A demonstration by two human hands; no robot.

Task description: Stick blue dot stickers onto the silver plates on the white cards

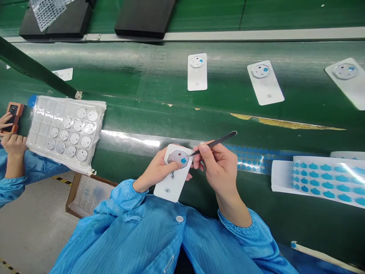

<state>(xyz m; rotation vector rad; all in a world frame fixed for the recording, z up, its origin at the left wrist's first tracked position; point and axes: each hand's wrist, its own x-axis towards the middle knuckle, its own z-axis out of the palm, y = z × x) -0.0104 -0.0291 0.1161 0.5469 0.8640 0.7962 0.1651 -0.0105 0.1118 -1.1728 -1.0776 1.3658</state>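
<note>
My left hand (pixel 156 170) grips a white phone back cover (pixel 169 187) by its left side, thumb pressed on its face. Near the top of this cover sits a grey octagonal camera plate (pixel 174 155) with a round blue film sticker (pixel 183 160) on it. Between thumb and fingers, my right hand (pixel 221 167) pinches dark tweezers (pixel 218 140), whose tips reach the camera plate beside the blue sticker. Whether the tips touch the sticker is too small to tell. Some right fingers are partly behind the cover's edge.
More white covers (pixel 197 78) lie on the green belt ahead. On the left stands a clear tray (pixel 42 114) of camera plates, near a co-worker's hand (pixel 15 146). Blue sticker sheets (pixel 322 179) lie at right. Black blocks (pixel 145 17) sit at the back; a green bar (pixel 37 68) slants in.
</note>
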